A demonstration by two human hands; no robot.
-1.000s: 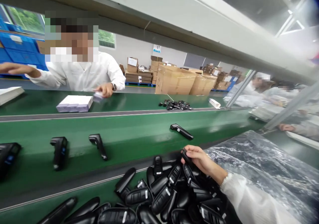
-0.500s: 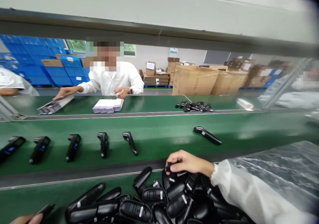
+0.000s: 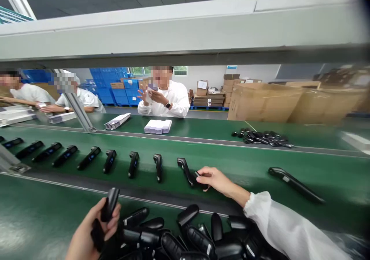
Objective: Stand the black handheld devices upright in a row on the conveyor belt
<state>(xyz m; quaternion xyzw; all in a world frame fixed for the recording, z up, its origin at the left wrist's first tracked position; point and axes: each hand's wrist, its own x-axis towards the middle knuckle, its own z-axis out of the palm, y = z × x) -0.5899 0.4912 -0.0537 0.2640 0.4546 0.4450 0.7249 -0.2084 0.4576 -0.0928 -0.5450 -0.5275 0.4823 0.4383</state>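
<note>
My left hand [image 3: 96, 229], at the lower left, is closed around a glossy black plastic piece [image 3: 110, 205]; another dark part shows lower in the palm. Over the green belt, my right hand [image 3: 214, 179] pinches a small black piece [image 3: 199, 175], partly hidden by the fingers. Just left of it, and seeming to touch it, lies a black handheld device [image 3: 185, 171] with an angled head. Between and below my hands is a heap of glossy black plastic pieces [image 3: 199, 240], several bearing small white labels.
A row of black devices [image 3: 110, 160], some with lit blue displays, runs leftward along the belt [image 3: 231, 163]. Another device [image 3: 296, 184] lies to the right. Across stand white cartons [image 3: 157, 126], a small black pile [image 3: 266, 137] and co-workers. A metal post [image 3: 77, 107] and overhead beam [image 3: 173, 32] frame the line.
My right hand has moved from the heap onto the belt, beside the angled device. My left hand has come up further into view with the black piece. The view has swung left.
</note>
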